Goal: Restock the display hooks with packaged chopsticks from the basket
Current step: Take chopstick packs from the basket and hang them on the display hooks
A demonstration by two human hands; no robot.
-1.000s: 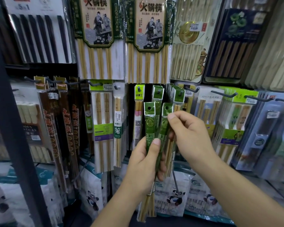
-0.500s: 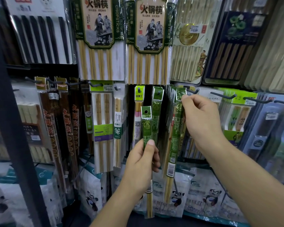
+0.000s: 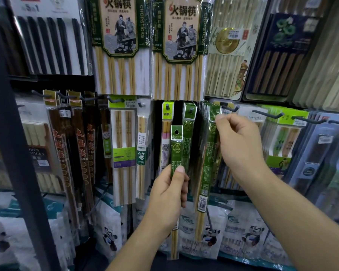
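Lifting one pack (image 3: 208, 163) up and right, the right hand (image 3: 241, 147) has brought it to the hook (image 3: 230, 109) and pinches its top there; whether the hole is on, I cannot tell. The left hand (image 3: 167, 194) grips a second pack (image 3: 176, 147) lower, just left, likely next to hang.

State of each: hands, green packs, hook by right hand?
left hand, grips first pack
first pack, upright, not hung, hole free
right hand, pinches second pack's top
second pack, top at hook; threaded or not, cannot tell
hook, tip showing past second pack
third pack, hung on middle hook
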